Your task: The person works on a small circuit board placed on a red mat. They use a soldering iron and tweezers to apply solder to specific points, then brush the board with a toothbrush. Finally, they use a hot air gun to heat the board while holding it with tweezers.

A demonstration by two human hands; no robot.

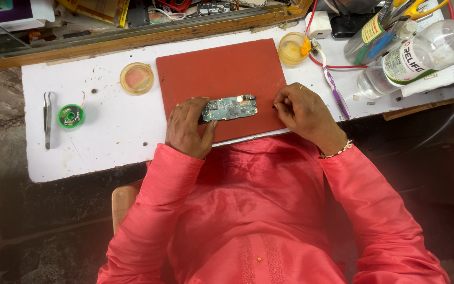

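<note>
A small green circuit board point(229, 108) lies near the middle of the frame on a red mat point(222, 71); the left hand point(189, 129) sits at its left end, fingers curled about that edge and the thumb pressed at the lower side, so it has hold of the board; the right hand point(303, 113) rests just right of the board, fingers curled inward, apart from it; whether it pinches anything I cannot tell. The mat lies on a white tabletop point(106, 142); at the left of the frame are tweezers point(47, 118) and a green spool point(71, 116); a round yellow lid point(136, 78) lies just left of the mat; a purple toothbrush point(334, 89) lies right of the right hand; a clear bottle point(416, 55) stands at the upper right.
</note>
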